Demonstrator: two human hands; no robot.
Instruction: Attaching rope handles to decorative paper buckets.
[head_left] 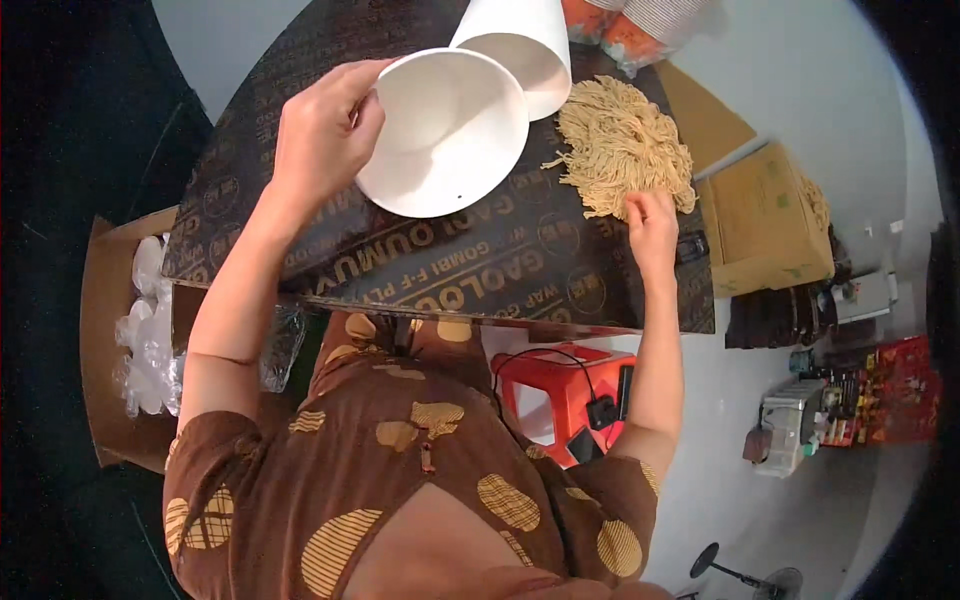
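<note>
White tub tilts over the table, its rim grasped by the left hand; the right hand bunches at noodles near the right edge, grip unclear: best pinched gently.

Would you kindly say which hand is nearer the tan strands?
Right hand, at the near edge of the tan strands; the left hand is farther left, holding a white tub.

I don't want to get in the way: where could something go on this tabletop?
Bare tabletop shows left of the left hand, and between the near edge and the held paper tub. It is crowded toward the right: another tub, noodles, the right hand.
</note>
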